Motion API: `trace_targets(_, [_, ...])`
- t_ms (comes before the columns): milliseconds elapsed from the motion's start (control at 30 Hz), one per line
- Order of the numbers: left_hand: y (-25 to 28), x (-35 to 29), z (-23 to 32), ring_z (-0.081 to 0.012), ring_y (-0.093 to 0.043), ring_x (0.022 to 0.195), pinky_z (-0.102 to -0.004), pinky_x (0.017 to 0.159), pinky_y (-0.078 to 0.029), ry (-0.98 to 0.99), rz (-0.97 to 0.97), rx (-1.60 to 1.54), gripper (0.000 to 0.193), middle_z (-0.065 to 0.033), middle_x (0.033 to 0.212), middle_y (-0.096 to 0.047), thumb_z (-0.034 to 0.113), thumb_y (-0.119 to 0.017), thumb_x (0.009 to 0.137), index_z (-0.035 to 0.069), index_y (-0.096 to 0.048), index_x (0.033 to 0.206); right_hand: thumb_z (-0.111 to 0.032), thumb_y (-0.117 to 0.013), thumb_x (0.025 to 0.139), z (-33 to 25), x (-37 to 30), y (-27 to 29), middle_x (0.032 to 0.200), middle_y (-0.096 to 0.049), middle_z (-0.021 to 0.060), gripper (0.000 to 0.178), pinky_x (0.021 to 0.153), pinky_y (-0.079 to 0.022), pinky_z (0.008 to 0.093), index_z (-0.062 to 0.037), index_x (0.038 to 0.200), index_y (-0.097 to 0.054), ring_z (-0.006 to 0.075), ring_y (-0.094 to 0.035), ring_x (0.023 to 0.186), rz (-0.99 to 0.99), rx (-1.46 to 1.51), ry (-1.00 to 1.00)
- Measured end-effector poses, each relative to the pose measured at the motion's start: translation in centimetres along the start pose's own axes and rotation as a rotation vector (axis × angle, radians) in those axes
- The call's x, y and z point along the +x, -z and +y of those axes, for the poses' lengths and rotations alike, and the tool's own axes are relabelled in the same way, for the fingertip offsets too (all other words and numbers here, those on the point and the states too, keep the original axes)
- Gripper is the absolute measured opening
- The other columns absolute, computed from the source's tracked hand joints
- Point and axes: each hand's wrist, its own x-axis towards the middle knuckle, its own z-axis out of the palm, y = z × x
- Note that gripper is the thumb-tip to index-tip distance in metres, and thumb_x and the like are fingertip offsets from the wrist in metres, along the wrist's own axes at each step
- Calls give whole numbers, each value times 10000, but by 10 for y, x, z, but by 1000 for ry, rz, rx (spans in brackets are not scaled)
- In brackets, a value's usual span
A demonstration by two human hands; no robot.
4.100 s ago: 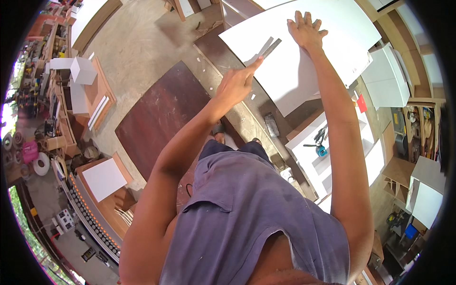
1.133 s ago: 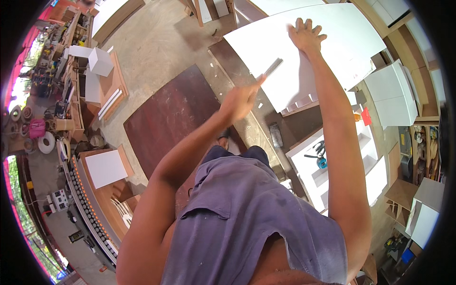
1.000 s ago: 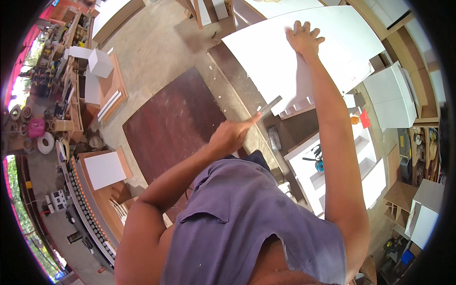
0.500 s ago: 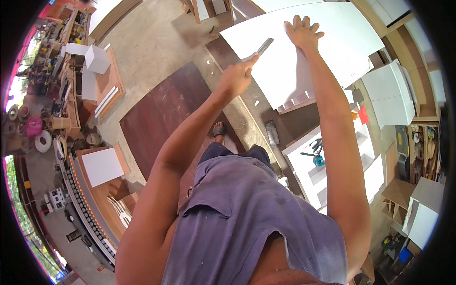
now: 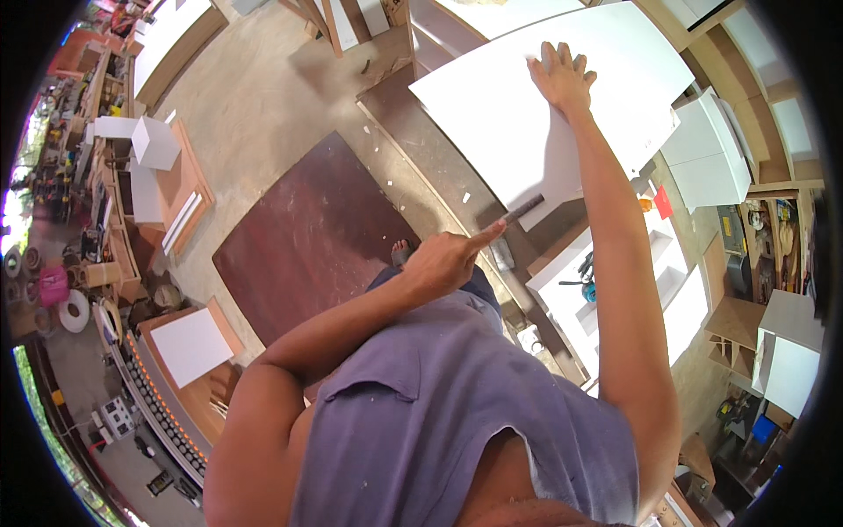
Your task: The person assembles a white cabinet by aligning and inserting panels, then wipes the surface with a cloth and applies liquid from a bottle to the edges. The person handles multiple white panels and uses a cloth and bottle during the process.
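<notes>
I'm resting my right hand (image 5: 564, 83), fingers spread wide, near the far edge of the white panel (image 5: 505, 119), seemingly steadying it. My left hand (image 5: 442, 263) is gripping a dark bar (image 5: 527, 209) by the panel's near corner, forefinger lying along it, likely for guiding.

Head-worn fisheye; downward, wide

- nothing I can actually read in here, tbh
- white panel (image 5: 628, 83): no legible writing
- red piece (image 5: 663, 202) on the right: too small to make out any lettering (I did squint)
- pale box (image 5: 116, 416) far left: too small and blurry to tell if it's labelled
</notes>
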Motion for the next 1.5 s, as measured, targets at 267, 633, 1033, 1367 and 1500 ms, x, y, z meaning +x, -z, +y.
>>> trace_targets(267, [12, 8, -13, -382, -689, 788, -489, 695, -536, -65, 52, 38, 563, -202, 1037, -691, 59, -467, 941, 239, -469, 1475, -588, -352, 977, 6, 12, -15, 1573, -330, 89, 614, 1098, -206, 680, -224, 1469, -407, 457, -270, 1419, 102, 3, 29])
trace_targets(633, [84, 84, -33, -257, -667, 661, -405, 660, -545, 468, -36, -253, 515, -157, 777, -663, 162, -476, 1009, 334, -441, 1493, -588, -440, 919, -2, 32, -10, 1561, -340, 104, 651, 1086, -197, 727, -219, 1456, -447, 443, -267, 1419, 4, 44, -51])
trace_targets(1033, [75, 55, -68, -280, -655, 714, -393, 815, -523, 186, -9, -95, 502, -216, 853, -633, 116, -443, 1006, 242, -444, 1492, -404, -343, 960, -35, 68, -34, 1590, -304, 108, 513, 1071, -137, 797, -324, 1455, -456, 474, -218, 1443, 81, -13, 59])
trace_targets(1367, [70, 27, -87, -372, -593, 1075, -407, 927, -491, 27, 88, -153, 462, -216, 1231, -565, 116, -432, 1015, 175, -466, 1473, -419, -315, 969, -40, 70, -28, 1616, -266, 103, 549, 1099, -127, 766, -268, 1483, -437, 458, -191, 1466, 43, 6, 20])
trace_targets(1500, [97, 104, -74, -338, -520, 1296, -377, 1045, -473, 274, 44, -85, 444, -171, 1407, -542, 103, -398, 1023, 95, -463, 1462, -432, -287, 984, -49, 71, -18, 1645, -221, 101, 573, 1125, -112, 741, -281, 1528, -383, 444, -162, 1492, -19, -20, 25])
